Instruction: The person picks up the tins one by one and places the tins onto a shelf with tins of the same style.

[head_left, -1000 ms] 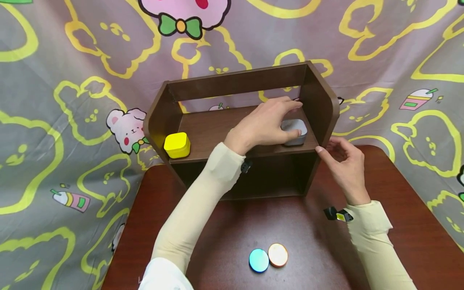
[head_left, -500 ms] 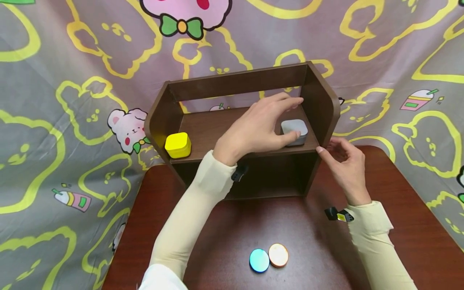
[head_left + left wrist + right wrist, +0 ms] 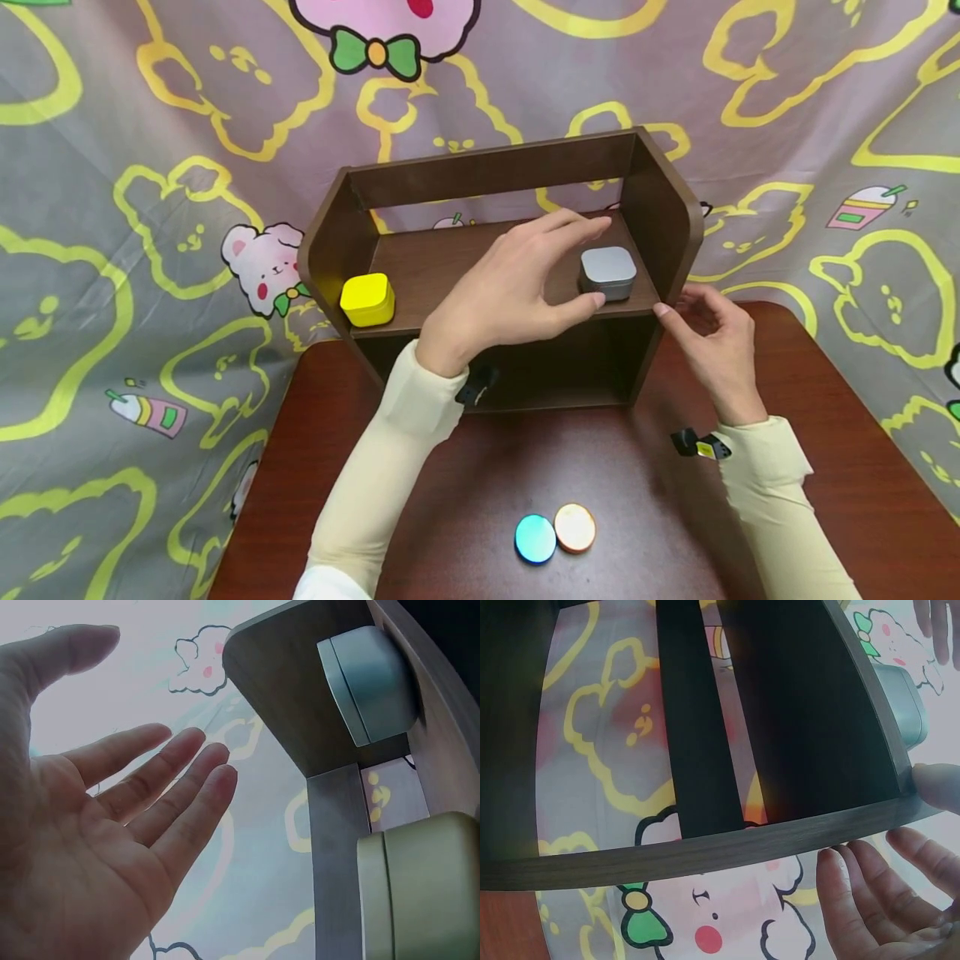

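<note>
My left hand (image 3: 502, 287) hangs over the upper board of a dark brown wooden shelf (image 3: 450, 250), fingers and thumb spread, holding nothing. Just right of it a grey lidded box (image 3: 608, 272) stands near the right side panel. The left wrist view shows a gap between the palm and this grey box (image 3: 371, 686). An olive-tinted box (image 3: 424, 889) appears closer there; I cannot tell if it is the yellow one or another hidden behind my hand. My right hand (image 3: 716, 346) holds the shelf's right side, thumb (image 3: 937, 786) on the front edge, fingers outside the panel.
A yellow lidded box (image 3: 367, 300) stands at the shelf's left end. On the brown table (image 3: 465, 517) in front lie a blue round disc (image 3: 536, 539) and an orange-rimmed, pale-topped disc (image 3: 575, 528), side by side. A patterned cloth (image 3: 225, 125) hangs behind.
My left hand has let go of the grey box and drawn back to the left, its fingers spreading. The grey box stays in place. My right hand has not moved.
</note>
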`<state>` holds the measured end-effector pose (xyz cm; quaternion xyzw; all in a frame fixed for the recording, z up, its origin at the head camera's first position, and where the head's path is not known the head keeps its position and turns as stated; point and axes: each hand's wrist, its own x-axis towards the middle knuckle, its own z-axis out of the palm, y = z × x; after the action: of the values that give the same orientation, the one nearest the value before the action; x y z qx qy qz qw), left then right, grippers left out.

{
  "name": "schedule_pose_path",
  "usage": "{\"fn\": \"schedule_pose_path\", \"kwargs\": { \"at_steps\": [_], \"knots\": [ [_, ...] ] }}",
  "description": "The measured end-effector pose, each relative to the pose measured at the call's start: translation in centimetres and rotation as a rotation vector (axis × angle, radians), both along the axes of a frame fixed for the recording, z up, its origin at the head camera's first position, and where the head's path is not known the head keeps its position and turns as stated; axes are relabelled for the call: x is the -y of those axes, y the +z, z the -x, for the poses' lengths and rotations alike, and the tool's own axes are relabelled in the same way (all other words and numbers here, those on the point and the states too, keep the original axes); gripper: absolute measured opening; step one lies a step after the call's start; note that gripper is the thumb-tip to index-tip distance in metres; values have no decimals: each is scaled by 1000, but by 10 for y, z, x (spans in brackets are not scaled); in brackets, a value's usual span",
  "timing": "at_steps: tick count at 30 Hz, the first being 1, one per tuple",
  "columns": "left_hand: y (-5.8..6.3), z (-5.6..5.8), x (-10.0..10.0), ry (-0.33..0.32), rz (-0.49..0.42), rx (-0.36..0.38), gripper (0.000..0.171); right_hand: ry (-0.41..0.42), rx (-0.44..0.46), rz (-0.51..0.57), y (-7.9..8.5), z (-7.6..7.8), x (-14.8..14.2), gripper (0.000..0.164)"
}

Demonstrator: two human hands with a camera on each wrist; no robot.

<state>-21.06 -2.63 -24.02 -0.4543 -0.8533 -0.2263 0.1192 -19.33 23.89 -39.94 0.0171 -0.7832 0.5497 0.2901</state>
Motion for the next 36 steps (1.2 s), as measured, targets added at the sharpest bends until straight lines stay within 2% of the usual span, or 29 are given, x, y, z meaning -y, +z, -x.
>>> {"fn": "schedule_pose_path", "kwargs": {
  "at_steps": [9,22,28,32,36],
  "knots": [
    [-11,-10,14,-26,-66,14,65,-9,-1,6,0,-1,0,26],
    [-26,-19,30,-25,-64,49,58,-3,-5,-3,-2,-1,1,27],
    [-31,-22,36,-2,-48,51,53,7,-10,5,-3,-1,0,26],
    [-37,-24,39,-8,-37,96,49,4,-9,5,-3,-1,-1,27],
    [-50,-27,44,-1,-7,152,46,0,0,-1,-3,-1,-1,28]
  ]
}}
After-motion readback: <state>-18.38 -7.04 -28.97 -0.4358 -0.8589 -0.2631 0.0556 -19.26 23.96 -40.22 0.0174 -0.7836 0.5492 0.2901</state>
